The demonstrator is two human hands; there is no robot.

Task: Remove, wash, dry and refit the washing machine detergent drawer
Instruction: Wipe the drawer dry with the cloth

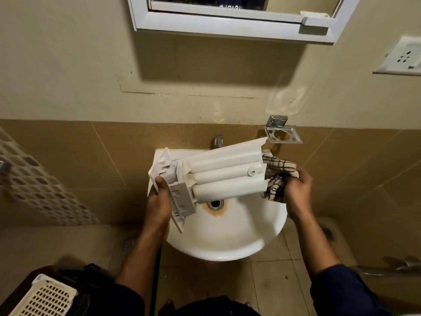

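The white detergent drawer (218, 172) hangs upside down over the white sink (227, 238), its three rounded compartment undersides facing me. My left hand (159, 201) grips its front panel end at the left, thumb on the panel. My right hand (296, 190) holds a cream cloth with dark checks (276, 179) bunched against the drawer's right, rear end. Part of the cloth is hidden behind the drawer.
A metal tap (217, 141) stands behind the drawer at the sink's back edge. A chrome holder (282, 133) is fixed to the tiled wall at the right. A mirror cabinet (227, 19) hangs above. A perforated white basket (45, 297) sits at the lower left.
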